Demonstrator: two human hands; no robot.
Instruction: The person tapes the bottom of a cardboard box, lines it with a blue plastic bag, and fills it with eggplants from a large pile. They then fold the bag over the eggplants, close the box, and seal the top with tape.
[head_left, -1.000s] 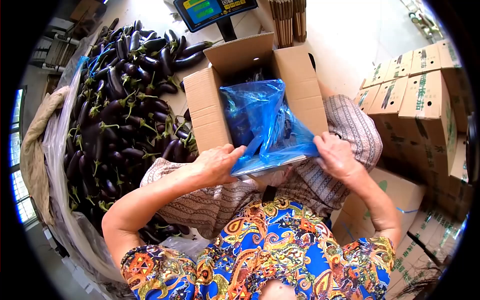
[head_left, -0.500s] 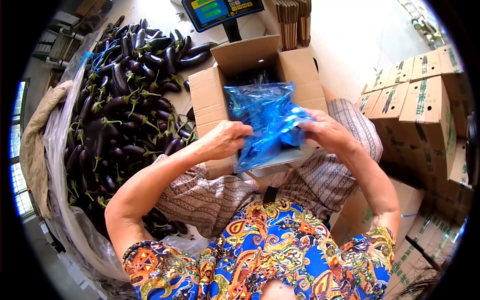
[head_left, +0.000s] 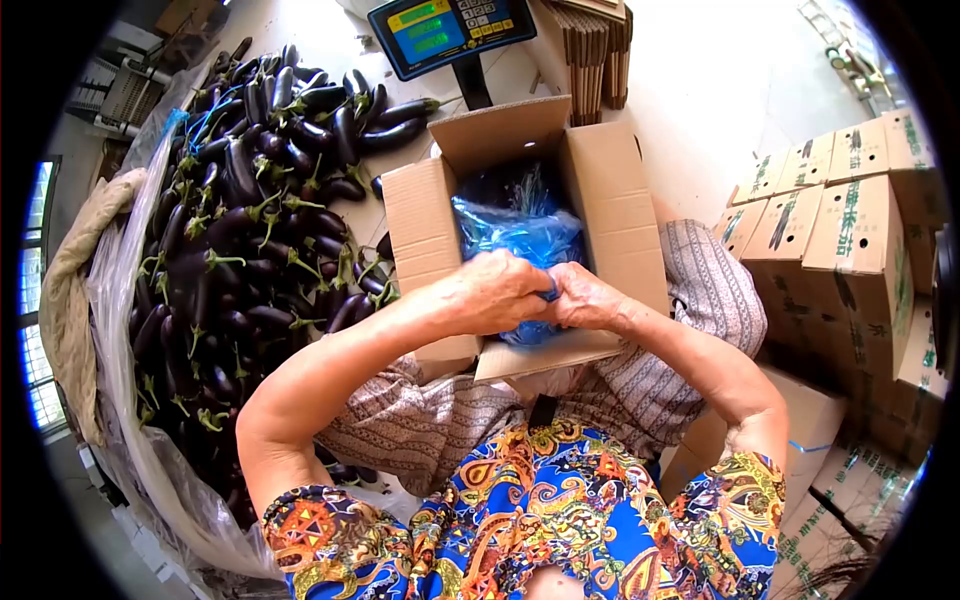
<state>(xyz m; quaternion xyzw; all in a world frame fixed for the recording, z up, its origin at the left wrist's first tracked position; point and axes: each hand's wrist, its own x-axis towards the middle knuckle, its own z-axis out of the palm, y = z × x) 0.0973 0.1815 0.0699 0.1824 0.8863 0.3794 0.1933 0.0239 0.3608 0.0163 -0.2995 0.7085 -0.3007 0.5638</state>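
A blue plastic bag (head_left: 520, 236) lines an open cardboard box (head_left: 425, 215) standing between my knees. Dark contents show at the back of the box, partly under clear film, and I cannot make them out well. My left hand (head_left: 500, 290) is closed on the gathered bag over the box's near side. Right against it, my right hand (head_left: 588, 298) also grips the bunched plastic. The two hands touch each other, and a twist of blue film shows between them. The box's flaps stand folded outward.
A large heap of eggplants (head_left: 250, 240) lies to the left beside a clear plastic sheet (head_left: 120, 290). Behind the box stands a scale display (head_left: 450, 30). Flattened cartons (head_left: 590, 55) lean at the back. Closed cartons (head_left: 840, 225) are stacked on the right.
My hands have come together from apart, drawing the spread bag edge into a bunch. The bag sits lower in the box, and the near flap now shows.
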